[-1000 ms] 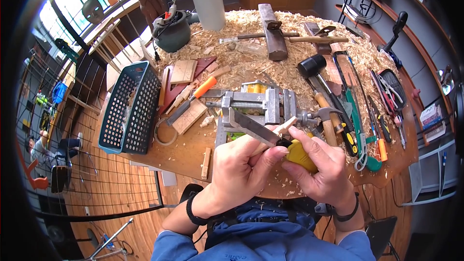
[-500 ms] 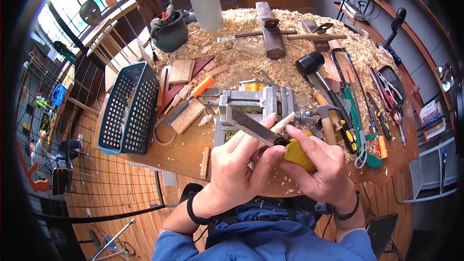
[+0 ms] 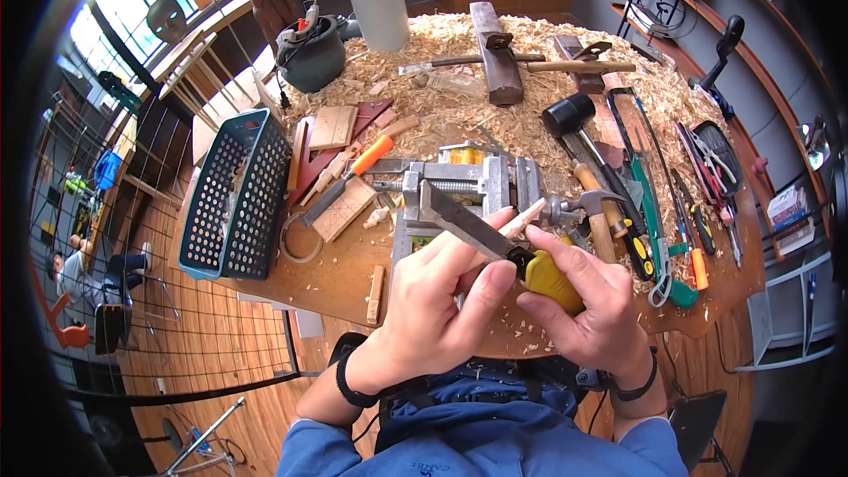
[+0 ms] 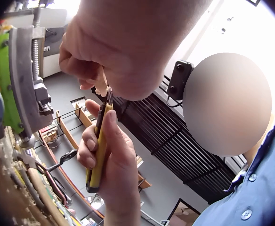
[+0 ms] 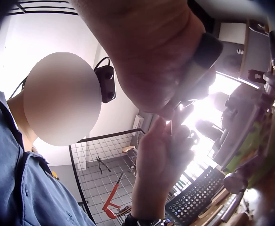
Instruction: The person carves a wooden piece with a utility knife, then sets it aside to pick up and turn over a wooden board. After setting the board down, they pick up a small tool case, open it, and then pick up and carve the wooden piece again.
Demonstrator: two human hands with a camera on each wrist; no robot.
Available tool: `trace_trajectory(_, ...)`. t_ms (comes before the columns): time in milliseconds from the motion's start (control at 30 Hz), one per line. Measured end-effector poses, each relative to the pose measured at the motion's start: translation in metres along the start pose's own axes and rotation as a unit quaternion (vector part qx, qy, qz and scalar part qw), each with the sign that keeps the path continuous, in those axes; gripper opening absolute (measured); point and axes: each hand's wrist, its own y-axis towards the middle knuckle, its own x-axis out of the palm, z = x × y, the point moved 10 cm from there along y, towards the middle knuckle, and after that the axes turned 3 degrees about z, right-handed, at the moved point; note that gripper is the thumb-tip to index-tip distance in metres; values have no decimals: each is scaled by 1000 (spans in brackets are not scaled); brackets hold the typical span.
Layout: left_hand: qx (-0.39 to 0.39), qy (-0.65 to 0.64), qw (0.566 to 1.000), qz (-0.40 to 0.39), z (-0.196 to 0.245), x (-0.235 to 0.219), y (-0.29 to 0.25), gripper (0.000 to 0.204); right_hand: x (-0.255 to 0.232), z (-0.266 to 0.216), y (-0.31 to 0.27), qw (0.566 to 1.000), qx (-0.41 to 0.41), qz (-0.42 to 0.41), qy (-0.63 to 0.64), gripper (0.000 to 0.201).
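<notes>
Wood stick (image 3: 529,215) is jutting from the left hand (image 3: 442,305) above the surface (image 3: 340,294) in the head view, pinched close to a yellow knife (image 3: 553,283) that the right hand (image 3: 596,309) is gripping; its tapered end is suggesting partial shaping, what remains is unclear, and the shirt lettering (image 3: 431,469) is blurring. The left wrist view is showing no readable label on the knife, and the right wrist view is offering no legible writing.
</notes>
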Motion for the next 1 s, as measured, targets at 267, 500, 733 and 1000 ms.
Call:
trace_trajectory(267, -145, -178, 972, -50, -24, 13, -3, 34, -5, 31, -13, 972, 200, 27, 123, 42)
trace_trajectory(500, -124, -128, 983, -47, -16, 10, 0, 34, 1, 32, -11, 982, 170, 1, 83, 40)
trace_trajectory(733, -144, -105, 982, -59, -17, 11, -2, 31, 2, 23, -11, 988, 131, -5, 81, 37)
trace_trajectory(1000, -83, -106, 990, -37, -10, 6, 1, 32, 4, 21, -8, 985, 148, -35, 82, 33)
